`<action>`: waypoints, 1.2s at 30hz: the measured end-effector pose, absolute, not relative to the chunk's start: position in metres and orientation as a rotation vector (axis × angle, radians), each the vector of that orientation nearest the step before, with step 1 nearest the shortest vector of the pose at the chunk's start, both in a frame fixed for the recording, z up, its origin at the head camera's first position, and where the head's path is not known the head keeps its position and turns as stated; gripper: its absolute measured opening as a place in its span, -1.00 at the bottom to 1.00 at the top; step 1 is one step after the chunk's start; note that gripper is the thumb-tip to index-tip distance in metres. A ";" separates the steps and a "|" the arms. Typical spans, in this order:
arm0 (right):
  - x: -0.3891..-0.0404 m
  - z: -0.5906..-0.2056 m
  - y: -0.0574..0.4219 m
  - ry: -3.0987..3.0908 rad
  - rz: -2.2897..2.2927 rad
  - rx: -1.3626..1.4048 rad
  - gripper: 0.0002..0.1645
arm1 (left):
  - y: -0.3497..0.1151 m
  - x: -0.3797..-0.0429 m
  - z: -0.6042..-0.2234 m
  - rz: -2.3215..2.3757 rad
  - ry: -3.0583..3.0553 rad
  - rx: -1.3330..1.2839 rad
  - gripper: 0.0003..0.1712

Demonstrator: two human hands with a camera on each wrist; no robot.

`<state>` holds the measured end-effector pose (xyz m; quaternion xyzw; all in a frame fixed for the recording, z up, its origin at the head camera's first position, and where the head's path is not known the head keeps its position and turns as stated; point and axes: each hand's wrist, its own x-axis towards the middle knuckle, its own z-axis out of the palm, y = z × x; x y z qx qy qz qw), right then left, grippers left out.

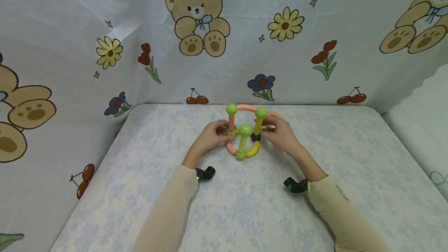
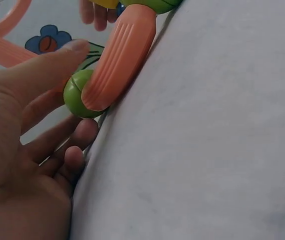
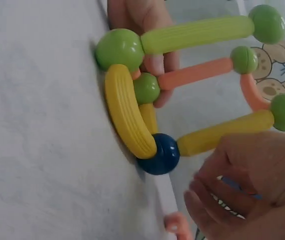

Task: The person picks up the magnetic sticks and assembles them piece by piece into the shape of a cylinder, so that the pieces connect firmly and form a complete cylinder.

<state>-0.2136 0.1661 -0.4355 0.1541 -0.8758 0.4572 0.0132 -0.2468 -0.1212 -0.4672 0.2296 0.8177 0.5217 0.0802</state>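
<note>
A stick-and-ball toy frame (image 1: 245,130) stands on the table. Its lower ring joins curved orange and yellow sticks with green balls and a blue ball (image 3: 161,154). Three uprights rise from it: light green, orange, and a yellow stick (image 3: 225,131). Two of them are linked at the top by a curved orange stick. From the left side, my left hand (image 1: 214,133) holds the frame around a lower green ball (image 2: 80,93), thumb on one side and fingers on the other. On the opposite side, my right hand (image 1: 279,132) pinches the yellow upright; its fingertips are partly hidden.
Behind my right hand lies a curved orange stick (image 1: 275,114), partly covered by the hand. The pale patterned table (image 1: 245,213) ends at a hanging cloth (image 1: 238,65) printed with bears and flowers. Black wrist-worn devices (image 1: 295,185) sit at both cuffs.
</note>
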 end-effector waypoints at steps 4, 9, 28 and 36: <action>-0.215 -0.433 0.172 -2.670 1.296 0.317 -0.60 | -0.121 -0.247 -0.465 1.545 2.401 0.699 -0.56; -0.218 -0.442 0.176 -2.720 1.095 0.415 -0.56 | -0.122 -0.246 -0.464 1.513 2.377 0.727 -0.54; -0.217 -0.450 0.175 -2.731 0.701 0.464 -0.92 | -0.128 -0.248 -0.463 1.413 2.355 0.748 -0.26; -0.216 -0.453 0.172 -2.733 0.710 0.411 -0.72 | -0.129 -0.246 -0.458 1.356 2.354 0.780 -0.15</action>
